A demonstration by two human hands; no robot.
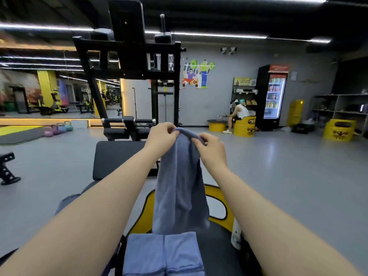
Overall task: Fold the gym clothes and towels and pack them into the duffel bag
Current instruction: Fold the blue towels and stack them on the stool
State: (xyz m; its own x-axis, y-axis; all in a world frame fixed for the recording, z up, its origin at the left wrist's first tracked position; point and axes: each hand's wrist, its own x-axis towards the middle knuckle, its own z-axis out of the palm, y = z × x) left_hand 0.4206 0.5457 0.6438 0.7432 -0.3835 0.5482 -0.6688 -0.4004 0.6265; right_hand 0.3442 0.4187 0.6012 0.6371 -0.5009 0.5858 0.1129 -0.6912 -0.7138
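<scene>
Left hand (pixel 161 136) and right hand (pixel 211 146) each pinch the top edge of the hanging towel (pixel 179 184), fingers curled. Judgement: match the corners squarely before folding, then lay it on the folded towels (pixel 163 253) near.

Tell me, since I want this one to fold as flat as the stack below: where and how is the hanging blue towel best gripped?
Grip the hanging blue towel at its top edge, one corner per hand, coming from either side. The left hand and right hand pinch close together, so the cloth bunches between them; moving outward would probably let it hang flat above the folded towels.
</scene>
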